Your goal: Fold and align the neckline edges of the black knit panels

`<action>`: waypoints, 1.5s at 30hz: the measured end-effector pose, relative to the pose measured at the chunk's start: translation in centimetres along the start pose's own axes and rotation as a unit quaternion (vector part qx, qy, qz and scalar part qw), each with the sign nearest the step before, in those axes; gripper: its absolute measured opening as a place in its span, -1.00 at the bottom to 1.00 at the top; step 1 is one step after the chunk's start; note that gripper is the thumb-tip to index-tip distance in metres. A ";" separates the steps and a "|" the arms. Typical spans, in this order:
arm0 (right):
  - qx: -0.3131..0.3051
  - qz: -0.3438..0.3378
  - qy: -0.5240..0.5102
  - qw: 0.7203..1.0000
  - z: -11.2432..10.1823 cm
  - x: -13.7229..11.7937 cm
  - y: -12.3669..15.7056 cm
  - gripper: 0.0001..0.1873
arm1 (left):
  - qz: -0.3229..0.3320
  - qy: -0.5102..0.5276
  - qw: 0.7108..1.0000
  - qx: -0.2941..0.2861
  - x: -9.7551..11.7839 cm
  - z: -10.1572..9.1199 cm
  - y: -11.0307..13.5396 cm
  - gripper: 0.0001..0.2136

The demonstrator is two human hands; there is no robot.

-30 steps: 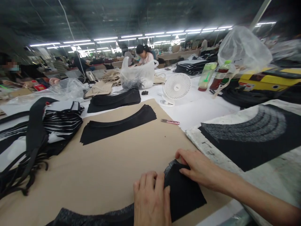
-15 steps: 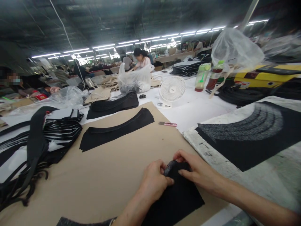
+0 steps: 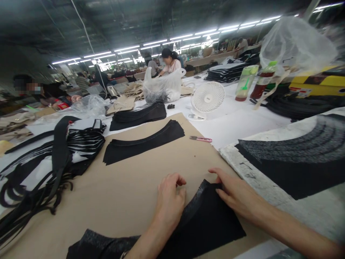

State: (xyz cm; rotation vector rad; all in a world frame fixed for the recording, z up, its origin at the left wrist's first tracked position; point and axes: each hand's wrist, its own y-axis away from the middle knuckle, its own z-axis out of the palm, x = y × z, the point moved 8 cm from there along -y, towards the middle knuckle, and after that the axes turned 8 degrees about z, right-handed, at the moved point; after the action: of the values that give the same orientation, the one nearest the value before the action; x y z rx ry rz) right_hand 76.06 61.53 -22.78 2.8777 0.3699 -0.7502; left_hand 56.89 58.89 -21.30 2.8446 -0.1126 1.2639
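A curved black fabric piece (image 3: pixel 205 223) lies on the brown cardboard sheet (image 3: pixel 126 187) right in front of me. My left hand (image 3: pixel 169 201) rests on its left part with the fingers curled and pressing down. My right hand (image 3: pixel 237 196) lies flat on the fabric's upper right corner, fingers stretched out and together. Neither hand lifts the fabric. A second curved stack of black fabric pieces (image 3: pixel 142 142) lies farther back on the cardboard.
A pink cutter (image 3: pixel 201 139) lies by the cardboard's right edge. A white fan (image 3: pixel 207 99), two bottles (image 3: pixel 245 86), plastic bags and black stacks stand behind. Black straps and striped pieces (image 3: pixel 61 151) lie left. A glue-stained board with black fabric (image 3: pixel 304 158) lies right. Other people work at far tables.
Both hands pinched the fabric's top corner half a second ago. They have since moved apart and flattened the piece onto the cardboard. The view swung slightly.
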 end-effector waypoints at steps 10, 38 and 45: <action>0.091 -0.384 0.001 0.919 1.6 -9.7 6.0 -0.66 | 0.084 -0.187 0.968 0.143 -4.8 -8.8 15.9 -0.82; 0.033 -0.478 0.040 0.877 9.1 -20.1 7.8 -0.45 | -0.130 -0.036 0.982 0.134 -14.1 -14.8 18.4 -0.72; -0.007 -0.476 0.053 0.878 9.7 -20.0 7.5 -0.42 | -0.205 0.167 0.964 -0.015 -15.5 -16.0 17.4 -0.66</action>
State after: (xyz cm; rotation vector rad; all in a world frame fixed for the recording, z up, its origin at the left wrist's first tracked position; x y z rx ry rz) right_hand 56.70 48.40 -20.71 2.5894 1.8548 -0.6589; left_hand 33.36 43.27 -22.10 2.4020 0.4366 1.5830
